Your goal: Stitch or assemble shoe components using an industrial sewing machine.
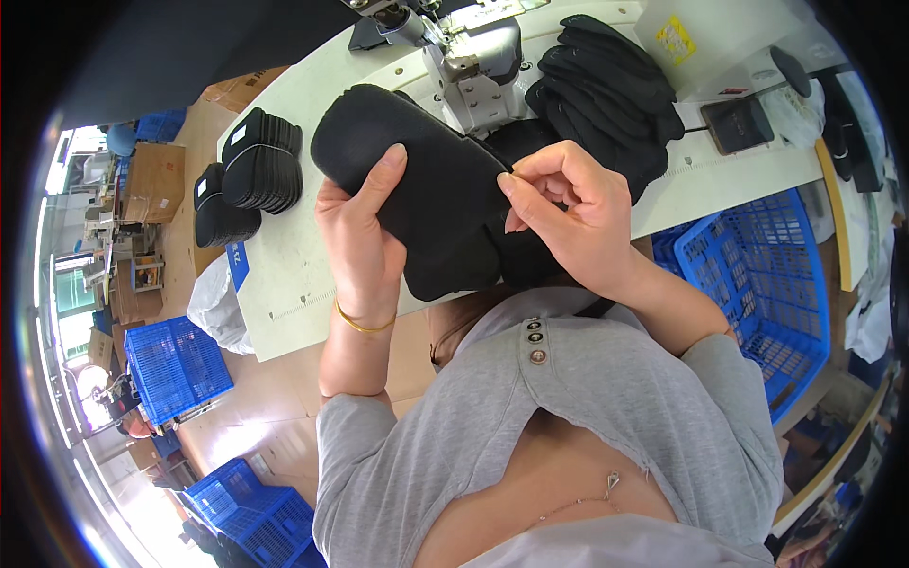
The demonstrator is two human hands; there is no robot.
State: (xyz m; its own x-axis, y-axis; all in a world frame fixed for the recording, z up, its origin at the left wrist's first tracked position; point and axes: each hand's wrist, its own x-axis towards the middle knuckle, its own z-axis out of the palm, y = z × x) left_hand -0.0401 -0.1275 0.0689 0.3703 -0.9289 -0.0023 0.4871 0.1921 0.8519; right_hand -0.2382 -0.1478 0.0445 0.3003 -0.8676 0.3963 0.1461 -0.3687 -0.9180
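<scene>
A flat black padded fabric piece (417, 161) with rounded ends is held up over the front edge of the sewing table (312, 284). My left hand (365, 222) grips its left side, thumb on top and fingers underneath. At its right edge my right hand (578, 213) pinches the seam between thumb and forefinger, the other fingers curled. More black fabric pieces (454, 265) hang below and behind it, partly hidden by it. Just beyond stands a sewing machine (473, 85), its needle area partly covered by fabric.
Tied stacks of black pieces (270, 161) stand at the table's left. A heap of black pieces (606, 85) lies right of the machine, near a translucent bin (729, 47) and a dark flat device (739, 125). Blue crates (757, 275) flank the table; cardboard boxes (153, 180) stand far left.
</scene>
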